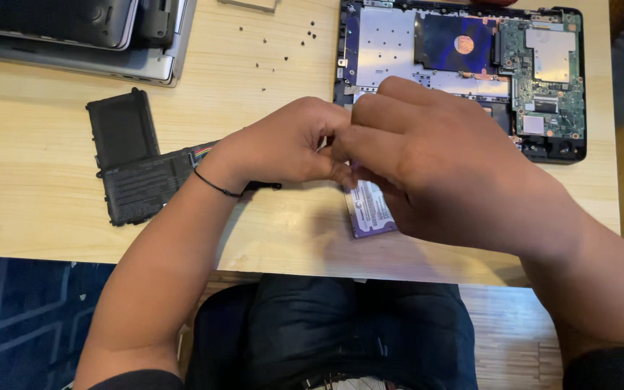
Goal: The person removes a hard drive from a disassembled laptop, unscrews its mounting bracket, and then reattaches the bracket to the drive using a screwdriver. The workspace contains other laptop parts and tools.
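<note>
Fingers of both my hands are bunched together over the near middle of the wooden table (37,180), pinching the top end of a small purple-labelled hard drive (370,209). Left hand (283,144) curls in from the left with its fingertips pressed to the drive's upper corner; right hand (435,166) lies across from the right, fingers folded down over the same end, so I cannot see exactly what the tips grip there. The drive's lower half sticks out beneath my right palm, flat on the wood or nearly so, close to the table's near edge.

Just behind my knuckles sits the opened laptop base (464,65), its metal plate, blue-covered bay and green circuit board exposed; my right hand overlaps its front edge, so there is little room that way. To the left of my left wrist lies a black L-shaped battery pack (131,166) with coloured wires at its end, touching or passing under my forearm. Farther back on the left, a stack of closed grey laptops (88,36) fills the corner. Small dark screws (283,43) are scattered loose on the wood between that stack and the open base.

Bare wood shows along the near edge on both sides of my arms and at the far left. My lap is directly below the table's edge.
</note>
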